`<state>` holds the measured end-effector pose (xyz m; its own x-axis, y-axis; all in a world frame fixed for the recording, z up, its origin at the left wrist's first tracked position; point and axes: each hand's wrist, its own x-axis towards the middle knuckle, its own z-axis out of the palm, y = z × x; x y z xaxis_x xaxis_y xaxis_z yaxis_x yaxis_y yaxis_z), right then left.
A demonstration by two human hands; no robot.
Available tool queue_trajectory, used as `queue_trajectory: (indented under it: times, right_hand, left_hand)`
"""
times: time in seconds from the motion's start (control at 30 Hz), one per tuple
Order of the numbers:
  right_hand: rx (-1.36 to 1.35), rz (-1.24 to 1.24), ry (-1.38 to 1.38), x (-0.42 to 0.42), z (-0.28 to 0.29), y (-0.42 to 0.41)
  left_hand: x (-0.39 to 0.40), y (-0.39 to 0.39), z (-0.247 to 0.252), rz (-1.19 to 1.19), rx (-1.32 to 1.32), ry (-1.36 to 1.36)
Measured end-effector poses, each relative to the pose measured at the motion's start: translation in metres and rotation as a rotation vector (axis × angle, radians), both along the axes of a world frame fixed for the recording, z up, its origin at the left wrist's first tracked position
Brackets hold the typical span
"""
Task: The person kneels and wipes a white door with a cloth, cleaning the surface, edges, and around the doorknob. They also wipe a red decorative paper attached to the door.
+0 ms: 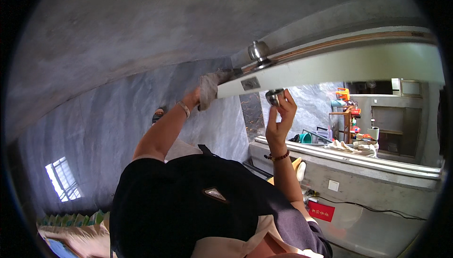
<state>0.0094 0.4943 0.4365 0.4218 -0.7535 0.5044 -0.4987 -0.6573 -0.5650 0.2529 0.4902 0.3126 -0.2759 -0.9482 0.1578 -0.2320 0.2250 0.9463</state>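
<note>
A white door point(339, 63) stands ajar, its narrow edge with a metal latch plate point(250, 83) turned towards me. My right hand point(283, 114) grips the round metal door knob point(274, 97) on the near face, thumb and fingers around it. On the far face sits a matching metal knob point(259, 51), untouched. My left hand point(193, 98) holds a grey-brown cloth point(208, 89) against the free edge of the door. The cloth wraps around that edge and hides most of the left fingers.
Beyond the doorway are a wooden rack point(345, 125), an orange stool point(342, 93) and a teal bucket point(305, 138). A light switch point(333, 185) and a red card with writing point(321, 211) are on the wall at right. Grey marbled floor tiles point(116, 123) lie at left, a bed point(78, 236) at lower left.
</note>
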Motion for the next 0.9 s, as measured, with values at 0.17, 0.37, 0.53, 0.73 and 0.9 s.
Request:
queue_trajectory:
  times: [0.17, 0.37, 0.53, 0.73, 0.9]
  right_hand:
    - [0.112, -0.252, -0.305, -0.014, -0.009, 0.004]
    - [0.006, -0.288, -0.118, -0.061, -0.037, 0.005]
    - [0.027, -0.412, -0.335, -0.057, -0.057, 0.003]
    - [-0.723, -0.595, 0.541, -0.1, -0.095, 0.008]
    - [-0.538, -0.536, 0.357, -0.101, -0.099, 0.007]
  left_hand:
    - [-0.042, 0.023, 0.038, -0.068, -0.07, -0.208]
    - [-0.074, -0.006, -0.078, -0.153, 0.028, 0.255]
    - [-0.104, -0.035, -0.206, 0.042, -0.236, -0.319]
    - [-0.118, 0.017, -0.067, 0.058, -0.085, 0.268]
    - [-0.098, 0.057, -0.008, -0.112, -0.265, -0.319]
